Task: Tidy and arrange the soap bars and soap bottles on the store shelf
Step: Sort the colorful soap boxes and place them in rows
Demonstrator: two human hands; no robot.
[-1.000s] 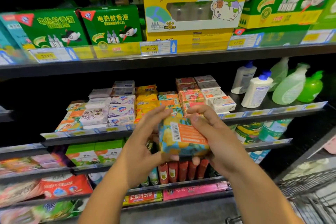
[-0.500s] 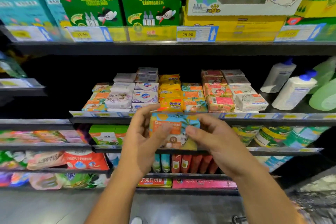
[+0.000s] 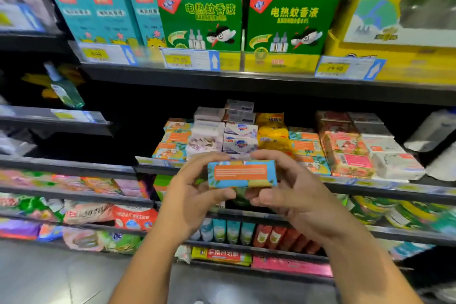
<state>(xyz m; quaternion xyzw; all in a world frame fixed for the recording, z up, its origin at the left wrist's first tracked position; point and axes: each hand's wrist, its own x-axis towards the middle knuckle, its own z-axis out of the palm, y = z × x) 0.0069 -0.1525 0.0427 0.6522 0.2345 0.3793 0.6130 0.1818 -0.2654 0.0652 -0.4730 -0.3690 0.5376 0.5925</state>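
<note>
A blue soap bar pack (image 3: 241, 174) with an orange label is held flat in front of the soap shelf (image 3: 370, 184). My left hand (image 3: 195, 192) grips its left end and my right hand (image 3: 291, 187) grips its right end. Behind it, rows of soap bars are stacked on the shelf: orange-and-blue packs (image 3: 172, 142), white packs (image 3: 240, 136), yellow packs (image 3: 274, 134) and pink packs (image 3: 345, 153). White soap bottles (image 3: 431, 136) stand at the shelf's far right, blurred and partly cut off.
Green boxes (image 3: 246, 22), teal boxes (image 3: 98, 16) and a yellow box (image 3: 399, 15) fill the shelf above. Lower shelves hold bagged goods (image 3: 98, 212) and small tubes (image 3: 246, 232). Grey floor (image 3: 49, 276) lies at lower left.
The view has swung left and closer to the shelf. The soap pack has been turned in both hands, its orange label now facing me, held level.
</note>
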